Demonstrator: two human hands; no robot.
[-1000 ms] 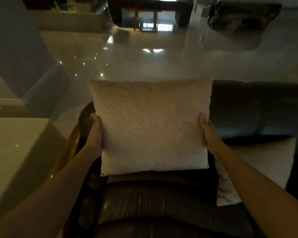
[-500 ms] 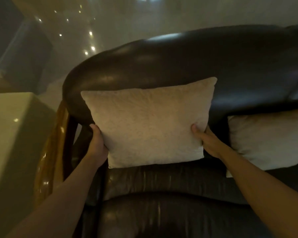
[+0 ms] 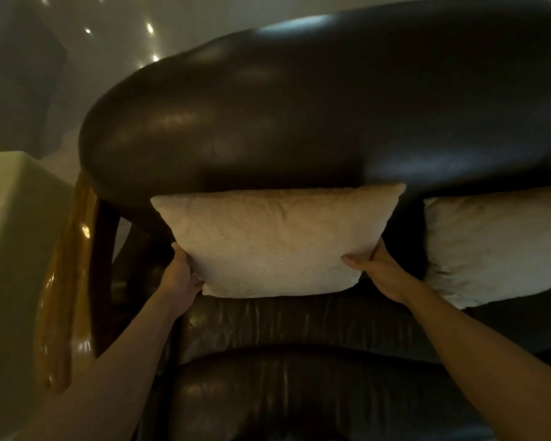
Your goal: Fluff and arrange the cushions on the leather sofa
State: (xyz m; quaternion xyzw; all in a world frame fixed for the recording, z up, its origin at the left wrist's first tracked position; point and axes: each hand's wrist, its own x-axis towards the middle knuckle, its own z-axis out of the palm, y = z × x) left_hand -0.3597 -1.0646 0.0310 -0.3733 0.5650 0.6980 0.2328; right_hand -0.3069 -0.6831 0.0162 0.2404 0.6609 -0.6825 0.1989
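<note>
While both hands hold the low corners, I've got the cushion (image 3: 274, 240) standing against the sofa (image 3: 299, 122) backrest at the left end of the seat, its bottom edge down where seat meets back. My left hand (image 3: 180, 275) wraps the near-left corner, fingers closed on the fabric from the side; my right hand (image 3: 376, 272) pinches the near-right corner, thumb laid across the front face, the rest tucked behind. I read that grip as a steering one: holding low lets me tilt the top back into the leather and square it up.

Fabric looks pale beige, plush, with a faint embossed pattern and a soft crease running down the middle. It's square but sags wider at the top corners, so it may want another plumping. The sofa is dark brown leather, glossy and rounded along the backrest, wrinkled on the seat.

To the right, a second cushion (image 3: 497, 246) leans against the same back, whiter and more rumpled, apart from mine. Left of the sofa, a polished wood arm (image 3: 64, 281) catches the light.
</note>
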